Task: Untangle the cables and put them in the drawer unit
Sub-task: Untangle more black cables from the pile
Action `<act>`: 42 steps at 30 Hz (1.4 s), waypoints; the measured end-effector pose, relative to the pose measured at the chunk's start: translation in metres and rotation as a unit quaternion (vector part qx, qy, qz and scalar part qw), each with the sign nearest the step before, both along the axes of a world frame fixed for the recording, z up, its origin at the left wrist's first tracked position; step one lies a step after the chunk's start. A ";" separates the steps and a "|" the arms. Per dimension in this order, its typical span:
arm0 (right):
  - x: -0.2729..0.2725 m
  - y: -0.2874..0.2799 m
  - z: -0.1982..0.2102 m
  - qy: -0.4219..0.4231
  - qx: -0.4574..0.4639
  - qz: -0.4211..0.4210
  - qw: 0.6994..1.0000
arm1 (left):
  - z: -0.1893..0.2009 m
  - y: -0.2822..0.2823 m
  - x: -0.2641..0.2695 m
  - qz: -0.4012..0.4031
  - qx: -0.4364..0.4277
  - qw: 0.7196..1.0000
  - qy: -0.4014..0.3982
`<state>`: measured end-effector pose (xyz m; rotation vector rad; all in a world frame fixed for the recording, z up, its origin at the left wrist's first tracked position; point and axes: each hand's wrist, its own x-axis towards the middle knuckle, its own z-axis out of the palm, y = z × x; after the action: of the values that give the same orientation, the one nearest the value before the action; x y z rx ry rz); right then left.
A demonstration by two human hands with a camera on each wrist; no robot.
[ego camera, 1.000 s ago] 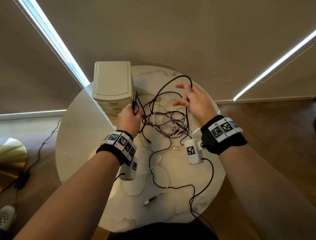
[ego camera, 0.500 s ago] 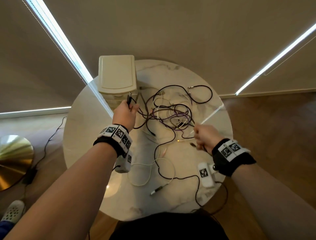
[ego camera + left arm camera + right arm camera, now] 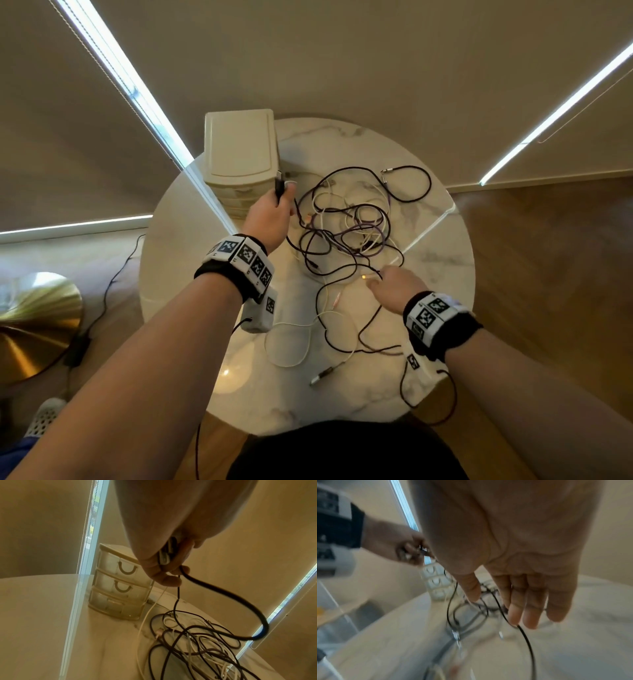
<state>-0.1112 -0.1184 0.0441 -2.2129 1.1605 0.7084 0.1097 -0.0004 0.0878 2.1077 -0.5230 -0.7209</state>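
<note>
A tangle of black, purple and white cables [image 3: 349, 229] [image 3: 197, 642] [image 3: 471, 609] lies on the round marble table [image 3: 438, 260]. The cream three-drawer unit [image 3: 239, 150] [image 3: 118, 588] [image 3: 436, 580] stands at the table's back left with its drawers closed. My left hand [image 3: 274, 212] [image 3: 169, 573] [image 3: 409, 551] is raised beside the unit and grips a black cable's plug [image 3: 279, 186]; the cable hangs down into the tangle. My right hand [image 3: 390, 287] [image 3: 522, 601] hovers low at the tangle's near right edge, fingers straight, with a black strand running under them.
A dark cable loop with metal plugs [image 3: 411, 185] lies at the table's far right. A white cable loop [image 3: 287, 342] and a silver plug [image 3: 322, 375] lie near the front edge. On the floor at the left are a gold lamp base [image 3: 34, 322] and a black cord [image 3: 113, 284].
My right hand let a black loop drop on the far right of the table, came down to the near side of the tangle and straightened its fingers. My left hand kept hold of the plug.
</note>
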 end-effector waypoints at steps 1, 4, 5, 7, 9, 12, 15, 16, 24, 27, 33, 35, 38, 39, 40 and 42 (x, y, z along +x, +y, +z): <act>0.011 -0.004 0.013 -0.089 0.006 -0.031 0.996 | 0.002 0.002 0.001 -0.027 0.017 0.999 -0.016; 0.045 -0.001 0.050 -0.321 0.094 -0.033 0.942 | 0.009 0.008 0.003 -0.093 0.016 0.995 -0.018; 0.056 0.002 0.058 -0.355 0.112 -0.009 0.928 | 0.013 0.009 0.002 -0.120 0.002 0.993 -0.011; 0.079 0.009 0.067 -0.367 0.153 0.023 0.917 | 0.021 0.009 0.001 -0.170 -0.024 0.985 0.007; 0.094 0.013 0.071 -0.368 0.195 0.018 0.909 | 0.029 0.009 -0.002 -0.171 -0.042 0.983 0.046; 0.100 0.016 0.066 -0.399 0.248 -0.006 0.883 | 0.028 0.011 0.002 -0.119 -0.103 0.975 0.156; 0.098 0.020 0.055 -0.411 0.205 -0.011 0.888 | 0.024 0.017 0.008 -0.072 -0.131 0.963 0.223; 0.097 0.019 0.050 -0.409 0.160 -0.003 0.898 | 0.023 0.017 0.009 -0.056 -0.135 0.961 0.234; 0.073 -0.026 0.068 -0.430 0.008 -0.012 0.903 | 0.017 0.028 0.015 0.035 -0.186 0.907 0.377; 0.071 -0.034 0.085 -0.431 0.050 0.018 0.901 | 0.019 0.028 0.013 0.056 -0.194 0.887 0.416; 0.076 -0.031 0.098 -0.384 0.082 0.130 0.910 | 0.022 0.021 0.007 0.023 -0.182 0.869 0.459; 0.081 -0.027 0.097 -0.375 0.089 0.149 0.911 | 0.027 0.018 0.002 -0.025 -0.156 0.870 0.467; 0.091 -0.023 0.095 -0.377 0.089 0.142 0.911 | 0.032 0.008 -0.010 -0.066 -0.118 0.885 0.446; 0.093 -0.024 0.094 -0.378 0.084 0.130 0.913 | 0.032 0.006 -0.011 -0.069 -0.119 0.884 0.446; 0.095 -0.025 0.094 -0.384 0.080 0.114 0.913 | 0.031 0.005 -0.012 -0.074 -0.124 0.880 0.452; 0.096 -0.028 0.093 -0.398 0.085 0.081 0.910 | 0.031 0.004 -0.011 -0.099 -0.113 0.878 0.454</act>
<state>-0.0150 -0.1461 0.1369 -2.1205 0.4796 -0.0714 0.0991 0.0039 0.1183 1.2893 -0.2641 -1.5548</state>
